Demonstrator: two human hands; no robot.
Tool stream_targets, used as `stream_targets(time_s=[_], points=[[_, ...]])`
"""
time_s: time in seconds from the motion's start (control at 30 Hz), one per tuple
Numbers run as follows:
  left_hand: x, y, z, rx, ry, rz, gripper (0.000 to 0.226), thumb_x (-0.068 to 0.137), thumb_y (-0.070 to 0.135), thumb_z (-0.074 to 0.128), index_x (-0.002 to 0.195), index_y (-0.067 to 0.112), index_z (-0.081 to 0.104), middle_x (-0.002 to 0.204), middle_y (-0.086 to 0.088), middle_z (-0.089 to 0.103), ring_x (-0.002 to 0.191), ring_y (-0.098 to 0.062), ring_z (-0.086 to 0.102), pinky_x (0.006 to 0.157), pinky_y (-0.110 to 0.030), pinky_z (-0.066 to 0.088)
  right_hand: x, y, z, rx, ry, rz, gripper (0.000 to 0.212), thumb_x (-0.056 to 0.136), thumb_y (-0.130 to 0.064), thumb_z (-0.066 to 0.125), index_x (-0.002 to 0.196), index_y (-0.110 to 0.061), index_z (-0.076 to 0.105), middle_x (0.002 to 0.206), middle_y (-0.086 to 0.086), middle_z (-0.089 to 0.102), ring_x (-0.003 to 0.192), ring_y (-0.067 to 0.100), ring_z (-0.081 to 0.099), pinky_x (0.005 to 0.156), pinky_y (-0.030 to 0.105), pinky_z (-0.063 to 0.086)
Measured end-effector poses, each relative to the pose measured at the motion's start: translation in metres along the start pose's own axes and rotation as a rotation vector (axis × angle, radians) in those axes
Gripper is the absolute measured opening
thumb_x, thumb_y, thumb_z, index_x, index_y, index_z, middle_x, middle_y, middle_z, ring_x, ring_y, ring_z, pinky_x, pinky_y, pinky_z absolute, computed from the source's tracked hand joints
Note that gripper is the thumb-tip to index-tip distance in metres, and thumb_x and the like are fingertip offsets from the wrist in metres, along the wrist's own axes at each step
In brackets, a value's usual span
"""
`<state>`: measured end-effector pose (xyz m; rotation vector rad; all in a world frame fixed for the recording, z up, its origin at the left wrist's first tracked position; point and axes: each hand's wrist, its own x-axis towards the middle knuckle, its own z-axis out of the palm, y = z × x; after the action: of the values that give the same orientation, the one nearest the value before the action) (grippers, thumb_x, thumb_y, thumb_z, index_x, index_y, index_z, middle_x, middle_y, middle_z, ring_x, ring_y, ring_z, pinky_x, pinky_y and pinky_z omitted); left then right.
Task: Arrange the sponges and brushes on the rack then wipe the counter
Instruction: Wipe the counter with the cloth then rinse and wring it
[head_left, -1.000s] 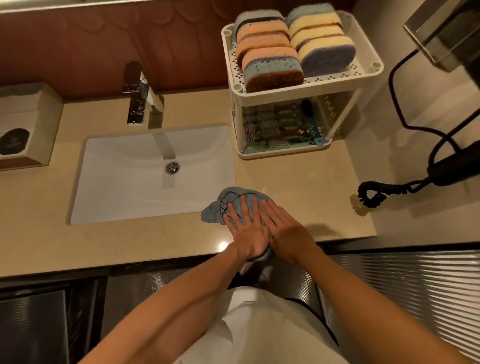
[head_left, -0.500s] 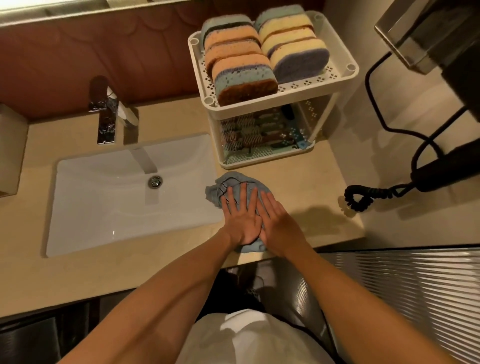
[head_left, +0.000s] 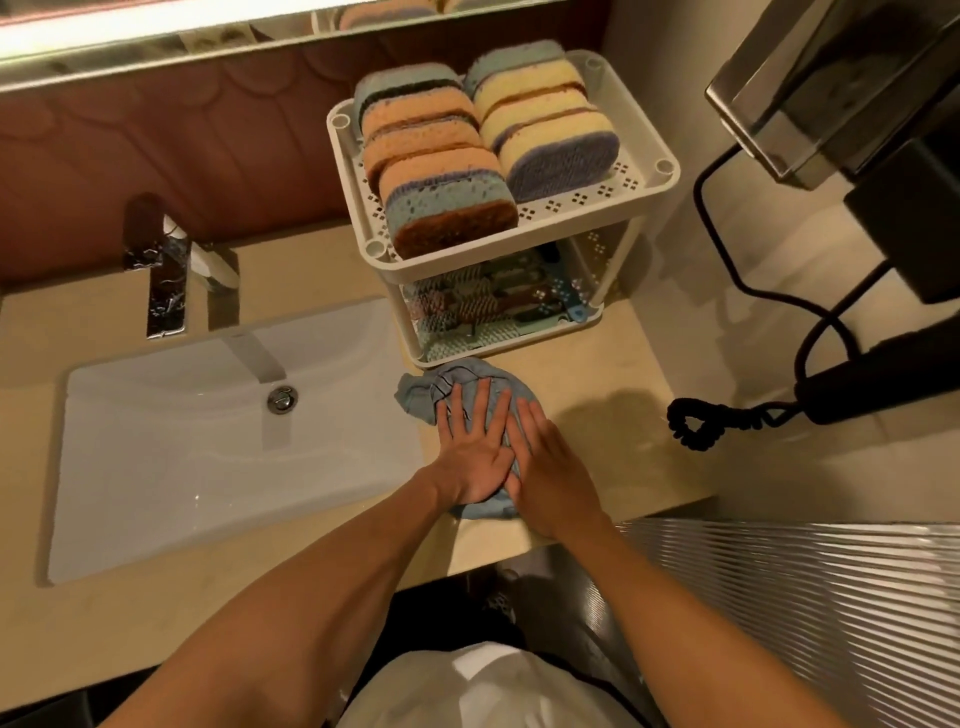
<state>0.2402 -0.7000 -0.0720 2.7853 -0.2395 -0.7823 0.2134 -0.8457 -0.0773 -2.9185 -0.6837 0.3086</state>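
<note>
A blue-grey cloth (head_left: 451, 383) lies on the beige counter (head_left: 613, 374), just in front of the white two-tier rack (head_left: 670, 171). My left hand (head_left: 472, 452) and my right hand (head_left: 550, 473) press flat on the cloth side by side, fingers stretched toward the rack. Several sponges (head_left: 447, 202) stand in two rows on the rack's top shelf. Brushes (head_left: 493, 306) lie on the lower shelf, partly hidden by the shelf above.
A white sink (head_left: 156, 457) with a chrome tap (head_left: 166, 270) sits left of the cloth. A black hair dryer (head_left: 883, 379) with a coiled cord (head_left: 696, 426) hangs on the right wall. The counter's front edge runs just under my wrists.
Both hands have pushed the cloth away from the counter's front edge toward the rack. The view has shifted to the right.
</note>
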Motion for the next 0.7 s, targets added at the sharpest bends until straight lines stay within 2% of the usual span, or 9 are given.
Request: stream_targets(time_s=[0.1,0.2,0.27,0.37,0.47,0.57,0.63,0.7], points=[[0.011,0.012,-0.005,-0.055,-0.032,0.025,0.075,0.091,0.047,0.011,0.157,0.029,-0.021,0.161,-0.003,-0.035,0.142,-0.034,-0.041,0.116,-0.055,-0.024,-0.004,0.008,-0.002,-0.039,-0.008,0.051,0.082,0.098,-0.037,0.046,0.158,0.000,0.004,0.167,0.018,0.001,0.155,0.032,-0.003,0.125,0.043,0.006],[0.023,0.028,-0.007,-0.095,-0.066,0.070,0.069,0.102,0.047,0.016,0.158,0.030,-0.021,0.160,0.001,-0.037,0.141,-0.033,-0.043,0.116,-0.054,-0.025,-0.007,0.025,-0.011,-0.117,-0.016,0.035,0.078,0.097,-0.036,0.047,0.155,0.001,0.008,0.165,0.021,0.009,0.154,0.035,-0.002,0.124,0.044,0.007],[0.031,0.041,-0.009,-0.100,-0.047,0.084,0.064,0.106,0.045,0.016,0.158,0.030,-0.018,0.161,0.002,-0.035,0.143,-0.033,-0.040,0.117,-0.051,-0.025,-0.008,0.037,-0.014,-0.144,-0.089,0.030,0.080,0.099,-0.039,0.044,0.152,-0.003,-0.003,0.164,0.020,-0.005,0.153,0.036,-0.012,0.125,0.047,0.004],[0.046,0.060,-0.010,-0.114,-0.026,0.123,0.063,0.106,0.050,0.015,0.159,0.032,-0.013,0.164,0.004,-0.029,0.147,-0.032,-0.034,0.117,-0.048,-0.025,-0.008,0.051,-0.014,-0.094,-0.164,0.183,0.086,0.102,-0.042,0.042,0.155,-0.005,-0.014,0.163,0.018,-0.022,0.150,0.035,-0.023,0.125,0.048,0.001],[0.059,0.074,-0.012,-0.178,-0.020,0.184,0.065,0.106,0.056,0.021,0.160,0.035,-0.007,0.165,0.006,-0.024,0.148,-0.030,-0.033,0.116,-0.045,-0.026,-0.009,0.061,-0.019,-0.084,-0.166,0.305,0.096,0.099,-0.044,0.048,0.155,-0.010,-0.022,0.162,0.016,-0.027,0.150,0.030,-0.025,0.125,0.045,-0.002],[0.067,0.081,-0.012,-0.202,0.003,0.207,0.070,0.103,0.060,0.029,0.161,0.036,-0.003,0.167,0.005,-0.020,0.149,-0.030,-0.031,0.118,-0.045,-0.025,-0.001,0.061,-0.033,-0.104,-0.223,0.398,0.108,0.097,-0.046,0.051,0.141,-0.012,-0.041,0.162,0.015,-0.030,0.150,0.029,-0.027,0.125,0.043,-0.007],[0.073,0.083,-0.012,-0.202,0.004,0.227,0.076,0.099,0.068,0.027,0.161,0.035,-0.001,0.168,0.004,-0.018,0.150,-0.030,-0.029,0.118,-0.045,-0.024,0.004,0.063,-0.034,-0.116,-0.243,0.445,0.113,0.096,-0.048,0.052,0.133,-0.011,-0.048,0.161,0.015,-0.030,0.149,0.030,-0.027,0.124,0.044,-0.006],[0.078,0.089,-0.014,-0.215,0.014,0.247,0.082,0.093,0.074,0.022,0.161,0.034,0.003,0.168,0.004,-0.014,0.151,-0.031,-0.026,0.119,-0.045,-0.022,0.006,0.068,-0.033,-0.113,-0.257,0.482,0.115,0.094,-0.049,0.054,0.136,-0.011,-0.047,0.161,0.015,-0.031,0.149,0.030,-0.027,0.124,0.045,-0.005]])
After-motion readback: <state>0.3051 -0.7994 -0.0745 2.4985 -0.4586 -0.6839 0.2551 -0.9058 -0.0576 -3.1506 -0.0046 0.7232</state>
